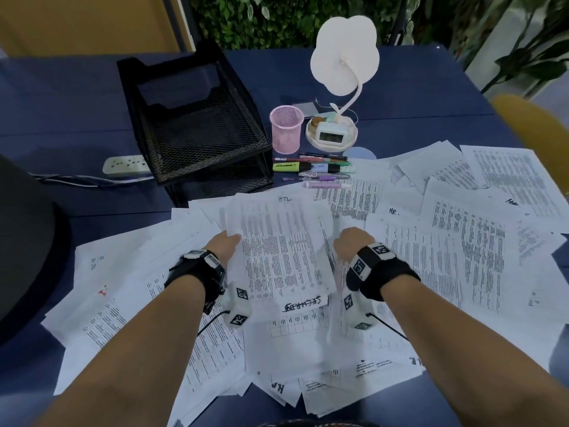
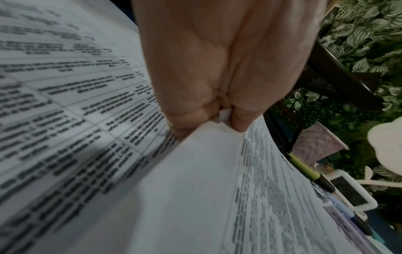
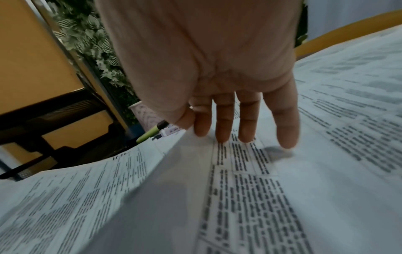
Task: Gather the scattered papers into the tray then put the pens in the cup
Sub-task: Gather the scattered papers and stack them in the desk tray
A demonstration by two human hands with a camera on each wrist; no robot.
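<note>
White printed papers (image 1: 446,241) lie scattered over the blue table (image 1: 61,112). My left hand (image 1: 226,241) pinches the left edge of a paper stack (image 1: 277,251) in the middle. The left wrist view shows the thumb and fingers of that left hand (image 2: 224,118) closed on the edge. My right hand (image 1: 351,241) holds the stack's right edge. In the right wrist view the right hand (image 3: 193,123) has thumb and index finger on the raised edge, and its other fingers (image 3: 248,120) lie straight on the sheets below. A black mesh tray (image 1: 197,124) stands at the back left, beside a pink mesh cup (image 1: 286,129). Several pens (image 1: 317,172) lie in front of the cup.
A white flower-shaped lamp with a small clock (image 1: 332,134) stands right of the cup. A power strip (image 1: 126,164) and its cable lie left of the tray. A dark round object (image 1: 27,241) sits at the left edge and a yellow chair (image 1: 535,124) at the right.
</note>
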